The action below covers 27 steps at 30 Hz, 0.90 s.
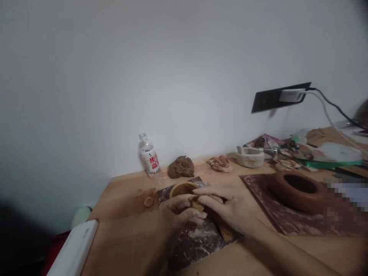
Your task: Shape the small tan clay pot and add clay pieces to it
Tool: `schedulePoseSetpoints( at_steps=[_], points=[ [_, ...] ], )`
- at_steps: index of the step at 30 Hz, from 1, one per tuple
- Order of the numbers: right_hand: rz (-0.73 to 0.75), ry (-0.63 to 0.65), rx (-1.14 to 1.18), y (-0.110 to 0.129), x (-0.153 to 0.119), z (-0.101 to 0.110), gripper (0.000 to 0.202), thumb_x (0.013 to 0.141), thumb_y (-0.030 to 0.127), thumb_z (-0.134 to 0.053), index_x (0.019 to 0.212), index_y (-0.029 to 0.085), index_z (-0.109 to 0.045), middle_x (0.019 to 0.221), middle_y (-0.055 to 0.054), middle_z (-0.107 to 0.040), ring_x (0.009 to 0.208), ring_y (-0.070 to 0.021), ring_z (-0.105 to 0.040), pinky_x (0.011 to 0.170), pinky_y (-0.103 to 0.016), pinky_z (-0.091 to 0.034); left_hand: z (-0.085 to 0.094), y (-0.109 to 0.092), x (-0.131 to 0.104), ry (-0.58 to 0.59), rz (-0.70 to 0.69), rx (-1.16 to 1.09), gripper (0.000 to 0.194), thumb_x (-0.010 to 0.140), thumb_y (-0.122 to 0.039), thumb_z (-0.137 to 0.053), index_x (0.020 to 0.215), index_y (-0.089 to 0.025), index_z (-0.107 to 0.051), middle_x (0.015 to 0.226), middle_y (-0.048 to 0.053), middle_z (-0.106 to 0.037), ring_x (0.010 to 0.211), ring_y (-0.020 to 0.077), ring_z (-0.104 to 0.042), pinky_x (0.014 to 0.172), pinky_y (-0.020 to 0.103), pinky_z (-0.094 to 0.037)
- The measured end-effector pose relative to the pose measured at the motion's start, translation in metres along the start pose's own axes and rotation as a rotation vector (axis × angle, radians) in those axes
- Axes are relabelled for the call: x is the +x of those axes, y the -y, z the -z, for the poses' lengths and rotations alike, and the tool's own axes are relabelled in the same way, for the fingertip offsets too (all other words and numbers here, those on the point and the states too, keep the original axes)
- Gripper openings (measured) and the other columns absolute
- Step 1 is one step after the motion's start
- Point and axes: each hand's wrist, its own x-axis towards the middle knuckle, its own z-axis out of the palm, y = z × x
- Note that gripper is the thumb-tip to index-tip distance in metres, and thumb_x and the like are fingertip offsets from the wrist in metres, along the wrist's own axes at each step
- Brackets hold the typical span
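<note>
My left hand and my right hand meet over a dark marbled board. Between their closed fingers is a small lump of yellow-brown clay, partly covered by the fingertips. Just behind the fingers stands a round yellow-brown clay bowl; its near side is hidden by my hands. Whether my fingers touch its rim I cannot tell. A strip of yellowish clay lies on the board below my right wrist.
A plastic bottle, a brown clay lump, clay scraps and a pale clay pot line the wall. A bottle cap lies left. On the right, a reddish-brown clay ring form rests on another board.
</note>
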Motion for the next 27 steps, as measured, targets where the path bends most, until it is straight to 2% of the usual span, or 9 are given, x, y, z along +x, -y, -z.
schedulePoseSetpoints(
  at_steps=[3, 8, 12, 14, 17, 20, 24, 27],
  points=[
    [0.037, 0.033, -0.029, -0.004, -0.003, -0.003, 0.019, 0.083, 0.030, -0.063, 0.090, 0.021, -0.078, 0.070, -0.003, -0.074, 0.056, -0.0143, -0.064, 0.052, -0.023, -0.049, 0.000, 0.000, 0.000, 0.031, -0.002, 0.022, 0.025, 0.055, -0.024, -0.083, 0.076, -0.013, -0.077, 0.064, 0.007, -0.074, 0.056, 0.0162, -0.068, 0.053, 0.022, -0.054],
    [0.095, 0.033, -0.060, -0.006, -0.004, -0.007, 0.019, 0.086, 0.029, -0.060, 0.085, 0.022, -0.078, 0.070, -0.002, -0.074, 0.058, -0.0141, -0.065, 0.054, -0.022, -0.049, -0.003, -0.003, -0.001, 0.041, -0.005, 0.014, 0.019, 0.054, -0.019, -0.082, 0.072, -0.015, -0.078, 0.060, 0.005, -0.073, 0.051, 0.0111, -0.063, 0.052, 0.018, -0.051],
    [0.093, 0.038, -0.071, -0.002, -0.003, -0.007, 0.020, 0.086, 0.026, -0.058, 0.082, 0.021, -0.077, 0.068, -0.002, -0.073, 0.058, -0.0135, -0.063, 0.054, -0.022, -0.047, -0.003, -0.001, -0.001, 0.055, -0.012, 0.013, 0.013, 0.056, -0.017, -0.080, 0.068, -0.013, -0.077, 0.060, 0.005, -0.073, 0.051, 0.0107, -0.062, 0.049, 0.017, -0.049],
    [0.046, 0.019, -0.060, 0.001, -0.002, -0.006, 0.020, 0.084, 0.026, -0.058, 0.079, 0.021, -0.076, 0.066, -0.001, -0.072, 0.058, -0.0137, -0.062, 0.055, -0.022, -0.046, -0.002, 0.000, -0.001, 0.056, -0.007, 0.017, 0.014, 0.058, -0.017, -0.078, 0.071, -0.012, -0.077, 0.062, 0.006, -0.074, 0.053, 0.0125, -0.065, 0.049, 0.017, -0.050],
    [-0.122, -0.049, -0.041, 0.006, 0.002, -0.001, 0.023, 0.083, 0.033, -0.058, 0.072, 0.018, -0.073, 0.062, -0.001, -0.067, 0.058, -0.0144, -0.058, 0.057, -0.024, -0.044, -0.001, 0.003, -0.001, 0.002, 0.001, -0.011, 0.023, 0.057, -0.018, -0.079, 0.079, -0.013, -0.077, 0.067, 0.007, -0.075, 0.056, 0.0167, -0.069, 0.053, 0.022, -0.054],
    [-0.291, -0.133, -0.004, 0.004, 0.008, 0.004, 0.032, 0.083, 0.041, -0.055, 0.062, 0.017, -0.062, 0.058, 0.001, -0.056, 0.055, -0.0127, -0.049, 0.053, -0.023, -0.040, -0.001, 0.003, -0.002, -0.038, 0.008, -0.055, 0.029, 0.055, -0.022, -0.082, 0.082, -0.015, -0.076, 0.073, 0.008, -0.077, 0.054, 0.0186, -0.070, 0.052, 0.025, -0.056],
    [-0.356, -0.214, 0.042, -0.014, 0.018, 0.006, 0.042, 0.084, 0.052, -0.049, 0.056, 0.020, -0.041, 0.055, 0.004, -0.039, 0.052, -0.0108, -0.037, 0.049, -0.023, -0.033, -0.002, 0.003, -0.003, -0.032, 0.002, -0.072, 0.030, 0.054, -0.022, -0.083, 0.081, -0.015, -0.076, 0.072, 0.008, -0.077, 0.052, 0.0187, -0.070, 0.049, 0.023, -0.055],
    [-0.360, -0.187, 0.002, -0.036, 0.025, 0.008, 0.046, 0.082, 0.060, -0.043, 0.058, 0.022, -0.038, 0.057, 0.003, -0.038, 0.054, -0.0121, -0.037, 0.051, -0.024, -0.033, -0.003, 0.002, -0.003, -0.041, -0.003, -0.084, 0.028, 0.055, -0.021, -0.083, 0.081, -0.014, -0.076, 0.072, 0.008, -0.077, 0.055, 0.0203, -0.071, 0.051, 0.025, -0.056]
  ],
)
